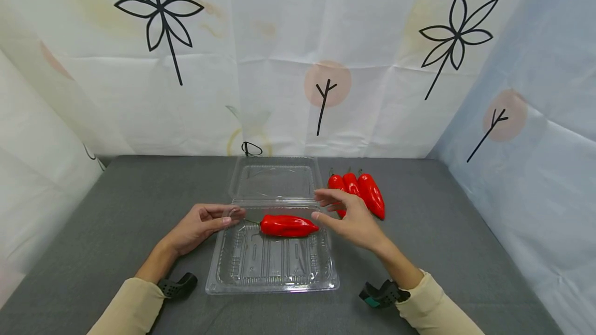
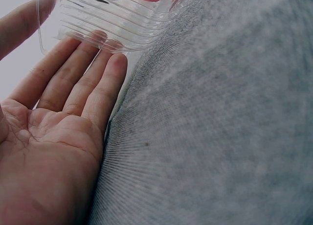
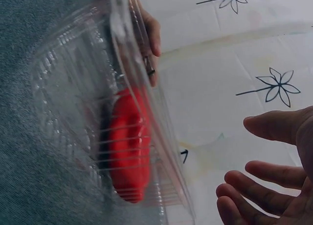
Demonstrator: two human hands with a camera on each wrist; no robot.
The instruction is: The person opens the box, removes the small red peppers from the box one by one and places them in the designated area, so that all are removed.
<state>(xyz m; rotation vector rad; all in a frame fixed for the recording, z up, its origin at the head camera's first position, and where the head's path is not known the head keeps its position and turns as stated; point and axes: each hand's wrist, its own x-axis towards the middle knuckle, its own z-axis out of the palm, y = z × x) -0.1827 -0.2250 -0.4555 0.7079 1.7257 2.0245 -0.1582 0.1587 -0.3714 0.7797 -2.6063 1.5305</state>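
Observation:
A clear plastic clamshell container [image 1: 272, 286] lies with its lid [image 1: 274, 159] folded back, away from me. Inside, near the hinge, one red pepper [image 1: 286, 226] lies crosswise, its stem to the left. My left hand [image 1: 200, 229] holds the container's left rim. In the left wrist view its thumb is at the rim and its long fingers [image 2: 90, 83] lie against the outer wall. Over the container's right edge hovers my right hand [image 1: 351, 221], thumb and fingers apart, holding nothing. The right wrist view shows the pepper [image 3: 129, 146] through the clear wall.
Several more red peppers [image 1: 371, 195] lie together to the right of the lid, partly behind my right hand. The grey tabletop [image 1: 447, 231] extends around the container. White printed cloth [image 1: 279, 25] hangs at the back and sides.

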